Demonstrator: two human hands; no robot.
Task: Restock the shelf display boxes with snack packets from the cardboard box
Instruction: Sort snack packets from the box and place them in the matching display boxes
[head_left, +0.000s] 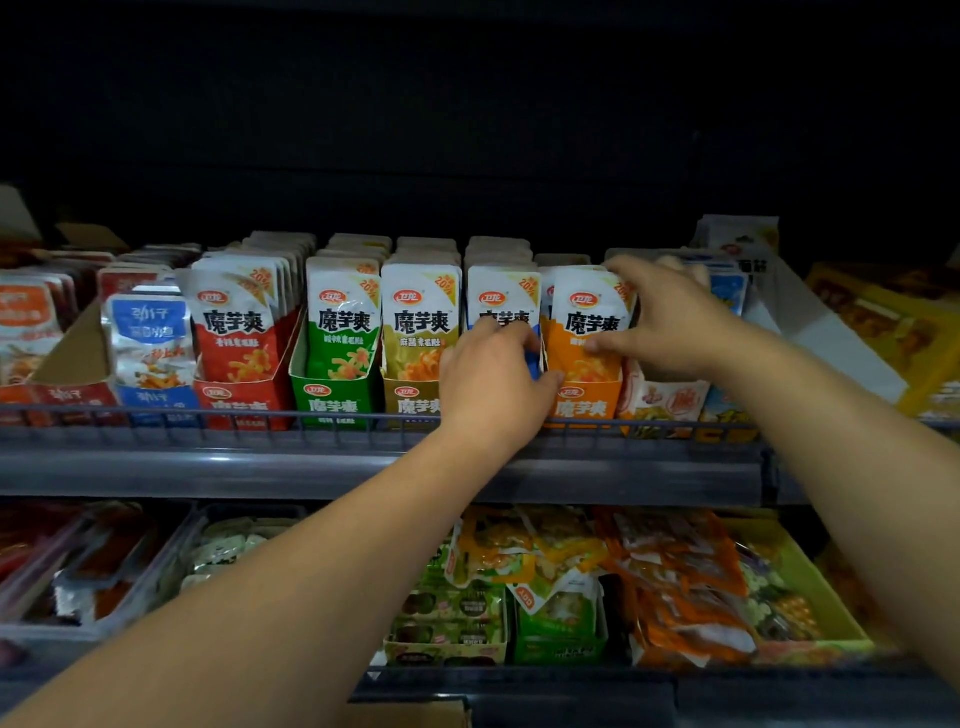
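On the dim shelf, left hand grips a mostly hidden blue box, right hand pinches orange packets.

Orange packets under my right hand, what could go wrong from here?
1. The right hand pinches the orange packets at one edge; the front ones could tip forward over the shelf rail.
2. The left hand grips the neighbouring blue display box, which might get crushed or dragged askew.

The left forearm and the right forearm show uncovered from frame edge to wrist. The left grip and the right grip are bare as well, with rounded knuckles and fingernails that seem trimmed short, though the dim light blurs them.
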